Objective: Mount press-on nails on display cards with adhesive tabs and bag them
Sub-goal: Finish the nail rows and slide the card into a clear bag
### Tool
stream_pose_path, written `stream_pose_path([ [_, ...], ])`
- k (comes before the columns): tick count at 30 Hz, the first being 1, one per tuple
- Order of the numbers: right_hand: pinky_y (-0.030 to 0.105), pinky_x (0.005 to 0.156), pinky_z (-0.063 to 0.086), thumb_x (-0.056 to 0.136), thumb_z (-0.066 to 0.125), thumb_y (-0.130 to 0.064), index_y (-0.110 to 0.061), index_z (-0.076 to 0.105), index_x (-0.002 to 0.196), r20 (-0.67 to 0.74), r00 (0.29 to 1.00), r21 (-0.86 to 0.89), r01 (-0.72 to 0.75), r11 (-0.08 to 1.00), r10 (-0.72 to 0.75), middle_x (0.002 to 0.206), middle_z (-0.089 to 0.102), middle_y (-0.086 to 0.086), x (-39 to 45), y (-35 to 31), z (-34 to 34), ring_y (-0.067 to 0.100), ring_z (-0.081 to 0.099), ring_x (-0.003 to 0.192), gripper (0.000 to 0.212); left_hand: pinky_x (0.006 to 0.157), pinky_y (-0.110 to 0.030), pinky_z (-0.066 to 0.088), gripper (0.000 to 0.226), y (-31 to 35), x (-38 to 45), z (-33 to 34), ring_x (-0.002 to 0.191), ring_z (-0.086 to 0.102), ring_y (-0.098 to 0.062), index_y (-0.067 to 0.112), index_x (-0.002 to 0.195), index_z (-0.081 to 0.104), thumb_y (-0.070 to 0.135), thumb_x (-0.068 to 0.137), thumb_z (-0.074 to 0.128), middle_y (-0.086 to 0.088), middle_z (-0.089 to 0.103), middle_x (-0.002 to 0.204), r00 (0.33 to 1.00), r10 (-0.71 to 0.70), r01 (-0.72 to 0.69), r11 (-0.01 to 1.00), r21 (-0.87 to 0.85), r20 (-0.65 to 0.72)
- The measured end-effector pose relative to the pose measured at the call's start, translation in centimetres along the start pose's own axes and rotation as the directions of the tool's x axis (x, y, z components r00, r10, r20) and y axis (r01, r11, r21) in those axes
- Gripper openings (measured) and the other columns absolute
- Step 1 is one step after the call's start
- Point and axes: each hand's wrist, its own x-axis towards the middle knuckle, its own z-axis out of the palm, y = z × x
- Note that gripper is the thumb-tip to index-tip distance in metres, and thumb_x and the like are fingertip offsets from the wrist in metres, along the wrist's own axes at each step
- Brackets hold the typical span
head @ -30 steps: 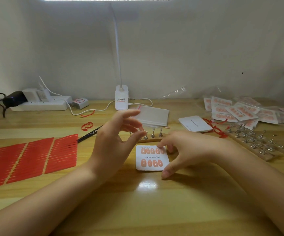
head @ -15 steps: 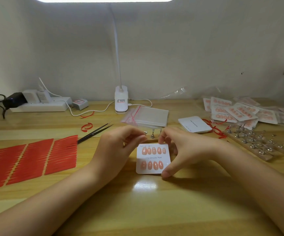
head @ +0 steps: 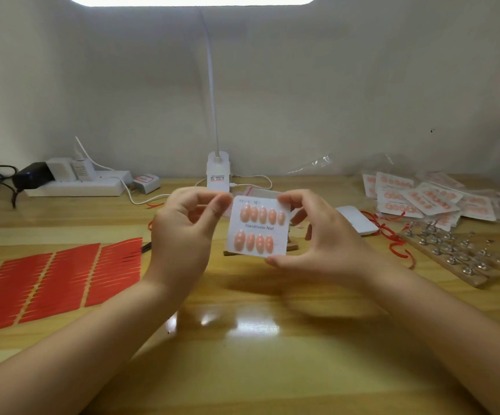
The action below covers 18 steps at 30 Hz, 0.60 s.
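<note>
- A white desk lamp (head: 218,172) stands at the wall on the wooden table (head: 242,369).
- A white power strip (head: 78,184) with a black adapter (head: 31,176) lies at the far left.

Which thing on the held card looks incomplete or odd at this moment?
On the display card in the right hand, the top row has five nails and the bottom row only four; its right end is bare. Nothing else stands out.
</note>
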Motion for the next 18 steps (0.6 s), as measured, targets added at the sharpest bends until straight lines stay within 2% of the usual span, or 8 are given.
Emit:
stream_pose_path([
  [3,0.01,0.078,0.036,0.066,0.084,-0.031,-0.024,0.042,0.133,-0.082,0.994,-0.023,0.064,0.998,-0.066,0.118,0.047,-0.016,-0.2,-0.5,0.2,0.005,0.046,0.108,0.079,0.083,-0.02,0.054,0.01,0.2,-0.1,0.3,0.106,0.065,-0.006,0.036,0.08,0.078,0.04,0.077,0.069,0.011,0.071,0.106,0.986,-0.128,0.142,0.98,-0.138,0.105],
  [8,0.014,0.08,0.044,0.067,0.086,-0.031,-0.029,0.034,0.14,-0.125,0.988,0.003,0.091,0.996,-0.09,0.125,0.047,-0.015,-0.4,-1.3,0.4,0.01,0.052,0.107,0.09,0.067,-0.016,0.054,0.009,0.1,-0.6,0.7,0.083,0.072,-0.011,0.035,0.08,0.078,0.034,0.08,0.068,0.005,0.076,0.087,0.976,-0.156,0.179,0.972,-0.155,0.149],
  [10,0.022,0.08,0.053,0.061,0.088,-0.035,-0.036,0.027,0.142,-0.087,0.995,0.227,-0.03,0.973,0.051,0.126,0.052,-0.013,-0.3,-1.9,0.4,0.008,0.058,0.104,0.102,0.065,-0.014,0.053,0.009,0.2,-0.4,0.6,0.079,0.072,-0.009,0.032,0.079,0.078,0.032,0.081,0.069,0.004,0.076,0.084,0.979,-0.162,0.183,0.965,-0.188,0.122],
  [11,0.025,0.081,0.056,0.058,0.087,-0.034,-0.033,0.028,0.143,-0.026,0.989,0.417,-0.123,0.901,0.146,0.124,0.057,-0.009,-0.2,-2.1,0.3,0.009,0.063,0.102,0.103,0.063,-0.012,0.052,0.009,0.2,-0.4,0.6,0.077,0.072,-0.007,0.031,0.078,0.078,0.031,0.081,0.069,0.004,0.076,0.084,0.979,-0.17,0.19,0.961,-0.203,0.113],
  [12,0.028,0.081,0.058,0.059,0.084,-0.03,-0.025,0.033,0.143,0.067,0.974,0.595,-0.213,0.775,0.216,0.12,0.064,-0.002,-0.1,-2.1,0.4,0.012,0.068,0.098,0.099,0.062,-0.012,0.052,0.009,0.2,-0.3,0.5,0.076,0.072,-0.007,0.03,0.078,0.078,0.031,0.08,0.069,0.005,0.076,0.083,0.978,-0.179,0.199,0.957,-0.213,0.109],
  [14,0.029,0.072,0.06,0.07,0.074,-0.019,-0.005,0.052,0.127,0.243,0.937,0.788,-0.342,0.512,0.253,0.105,0.072,0.011,0.1,-2.1,0.5,0.019,0.072,0.087,0.062,0.062,-0.013,0.052,0.009,0.1,-0.3,0.5,0.077,0.072,-0.007,0.031,0.077,0.078,0.032,0.079,0.069,0.006,0.076,0.084,0.975,-0.184,0.207,0.954,-0.216,0.123],
  [16,0.026,0.061,0.059,0.086,0.062,-0.008,-0.001,0.063,0.103,0.316,0.914,0.819,-0.399,0.413,0.255,0.088,0.074,0.014,0.1,-2.3,0.7,0.022,0.072,0.074,0.019,0.064,-0.017,0.054,0.009,-0.1,-0.4,0.5,0.082,0.073,-0.012,0.03,0.079,0.078,0.033,0.079,0.069,0.005,0.076,0.088,0.973,-0.181,0.21,0.952,-0.221,0.145],
  [18,0.026,0.056,0.058,0.093,0.054,-0.005,0.0,0.064,0.095,0.33,0.898,0.821,-0.425,0.382,0.29,0.08,0.073,0.015,0.0,-2.2,1.0,0.023,0.072,0.069,0.011,0.066,-0.019,0.055,0.009,-0.2,-0.3,0.4,0.086,0.071,-0.012,0.031,0.081,0.078,0.034,0.08,0.069,0.001,0.074,0.093,0.986,-0.134,0.15,0.973,-0.174,0.102],
])
